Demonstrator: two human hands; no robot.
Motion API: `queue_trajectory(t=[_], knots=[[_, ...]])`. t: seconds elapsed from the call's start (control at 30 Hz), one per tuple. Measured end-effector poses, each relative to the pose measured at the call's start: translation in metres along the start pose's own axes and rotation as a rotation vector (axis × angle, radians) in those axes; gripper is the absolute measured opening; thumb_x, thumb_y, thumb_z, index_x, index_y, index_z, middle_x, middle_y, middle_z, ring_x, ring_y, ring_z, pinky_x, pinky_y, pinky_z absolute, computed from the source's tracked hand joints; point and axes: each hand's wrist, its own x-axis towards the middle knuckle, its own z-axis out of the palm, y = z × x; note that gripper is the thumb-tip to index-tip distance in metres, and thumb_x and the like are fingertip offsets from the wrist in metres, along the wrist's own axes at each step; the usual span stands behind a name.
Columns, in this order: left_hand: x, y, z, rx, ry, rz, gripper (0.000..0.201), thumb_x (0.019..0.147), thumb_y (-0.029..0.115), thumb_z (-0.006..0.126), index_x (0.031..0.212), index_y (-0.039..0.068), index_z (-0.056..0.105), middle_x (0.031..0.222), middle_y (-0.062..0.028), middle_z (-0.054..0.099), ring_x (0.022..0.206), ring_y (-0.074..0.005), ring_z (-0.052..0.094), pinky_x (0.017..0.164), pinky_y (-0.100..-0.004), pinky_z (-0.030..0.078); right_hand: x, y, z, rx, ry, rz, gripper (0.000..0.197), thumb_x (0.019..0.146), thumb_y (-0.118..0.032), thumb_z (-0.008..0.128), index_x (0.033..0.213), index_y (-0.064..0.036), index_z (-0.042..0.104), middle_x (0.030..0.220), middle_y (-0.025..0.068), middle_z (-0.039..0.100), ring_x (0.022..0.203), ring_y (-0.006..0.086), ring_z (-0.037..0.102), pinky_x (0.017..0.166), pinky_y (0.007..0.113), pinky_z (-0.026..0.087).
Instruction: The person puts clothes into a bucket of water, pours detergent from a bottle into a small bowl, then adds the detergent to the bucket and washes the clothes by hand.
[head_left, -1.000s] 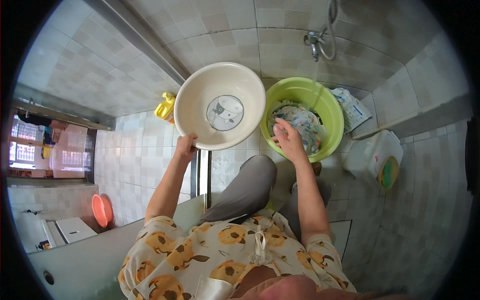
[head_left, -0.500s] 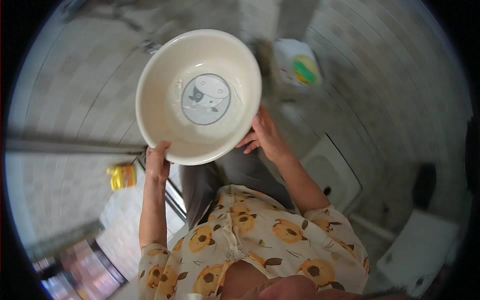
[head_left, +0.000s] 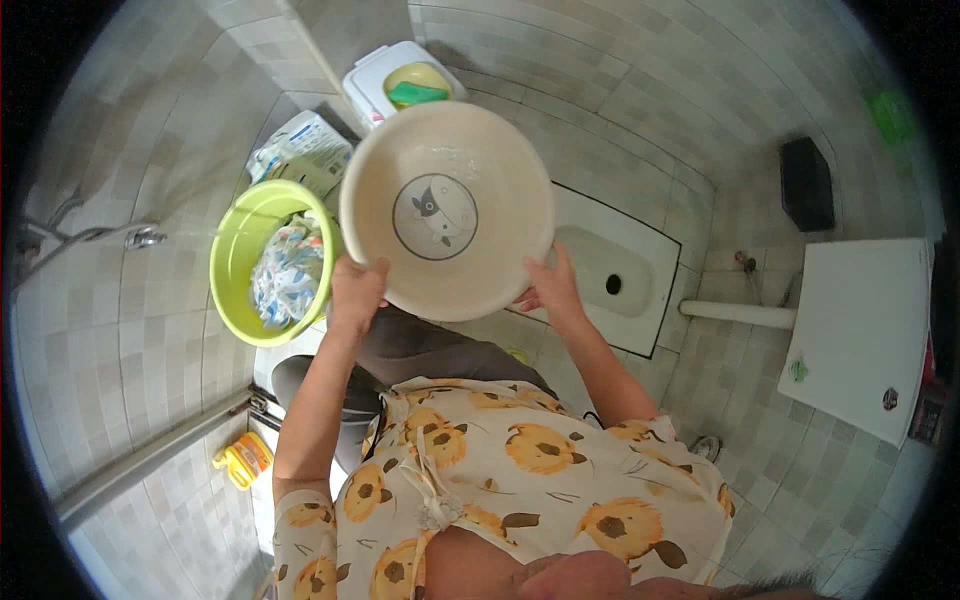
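Note:
A round cream plastic basin [head_left: 446,210] with a grey animal picture on its bottom is held up in front of me, tilted so its inside faces the camera. My left hand [head_left: 356,293] grips its lower left rim. My right hand [head_left: 549,291] grips the lower right rim. The basin looks empty apart from a wet sheen. Just left of it stands a lime green basin [head_left: 262,271] with patterned wet cloth inside.
A white floor-level squat toilet [head_left: 612,275] lies to the right of the basin. A white box [head_left: 400,80] holding a yellow dish and green sponge sits behind, with a printed bag [head_left: 300,152] beside it. A tap [head_left: 140,238] is on the left wall, a yellow bottle [head_left: 242,458] below.
My right hand left the cloth in the green basin and took the cream basin's rim. The view swung round, so the green basin now lies at the left and the squat toilet at the right.

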Motion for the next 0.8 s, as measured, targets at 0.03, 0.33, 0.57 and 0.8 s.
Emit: queue_trajectory(t=[0.03,0.33,0.57,0.8], knots=[[0.005,-0.003,0.002,-0.012,-0.021,-0.004,0.024,0.08,0.015,0.058,0.093,-0.005,0.061,0.073,-0.0104,0.065,0.053,-0.0156,0.06,0.04,-0.0264,0.046,0.011,0.025,0.001,-0.073,0.055,0.024,0.074,0.088,-0.019,0.061,0.145,-0.0131,0.014,0.101,0.0232,0.061,0.061,0.0266,0.066,0.043,0.035,0.052],[0.022,-0.022,0.081,0.241,-0.226,-0.034,0.05,0.078,0.019,0.062,0.121,-0.003,0.05,0.087,-0.0185,0.067,0.063,-0.0218,0.068,0.05,-0.0347,0.056,0.039,0.131,-0.038,0.064,0.363,0.191,0.055,0.083,-0.004,0.054,0.132,0.0001,0.031,0.072,0.0109,0.055,0.047,0.0161,0.047,0.038,0.029,0.033],[-0.019,-0.031,0.145,-0.323,-0.539,-0.06,0.068,0.084,0.017,0.062,0.142,0.001,0.029,0.113,-0.0202,0.058,0.066,-0.0199,0.066,0.058,-0.0328,0.055,0.068,0.301,-0.114,0.238,0.051,0.184,0.022,0.084,-0.007,0.052,0.105,0.0014,0.05,0.077,0.0164,0.058,0.046,0.0129,0.038,0.038,0.024,0.03],[-0.039,-0.052,0.137,-0.022,-0.664,0.039,0.055,0.089,0.013,0.058,0.139,0.002,0.038,0.118,-0.0171,0.057,0.075,-0.0193,0.066,0.064,-0.0316,0.053,0.064,0.309,-0.089,0.644,0.17,0.499,0.018,0.091,-0.009,0.044,0.104,0.001,0.052,0.095,0.0259,0.063,0.05,0.0102,0.035,0.038,0.021,0.027]])
